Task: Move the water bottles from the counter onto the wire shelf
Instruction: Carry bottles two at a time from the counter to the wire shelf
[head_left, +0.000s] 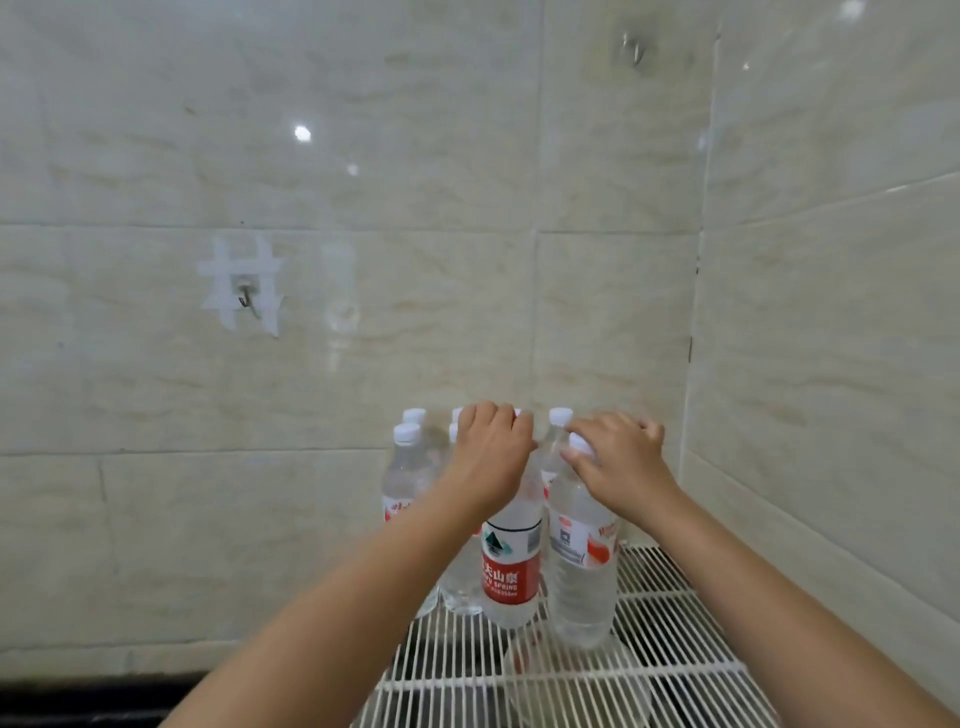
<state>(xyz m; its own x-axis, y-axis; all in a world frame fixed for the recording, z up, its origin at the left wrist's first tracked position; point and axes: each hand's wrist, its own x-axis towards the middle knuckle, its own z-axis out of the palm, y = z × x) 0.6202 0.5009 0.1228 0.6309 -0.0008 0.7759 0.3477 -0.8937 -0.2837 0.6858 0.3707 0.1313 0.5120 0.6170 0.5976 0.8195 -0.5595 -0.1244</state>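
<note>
Several clear water bottles with white caps stand upright on the white wire shelf (670, 623) in the wall corner. My left hand (491, 452) grips the top of a bottle with a red and white label (509, 571); its cap is hidden under my fingers. My right hand (621, 462) pinches the white cap of the nearest bottle (582, 587), which has an orange and white label. Two more bottles (408, 467) stand at the back left, and another bottle (558, 421) shows its cap between my hands.
Beige tiled walls close the shelf in at the back and on the right. A small metal hook (244, 301) hangs on the back wall to the left. A dark counter edge (93, 701) runs along the lower left. Something round and clear lies under the shelf wires.
</note>
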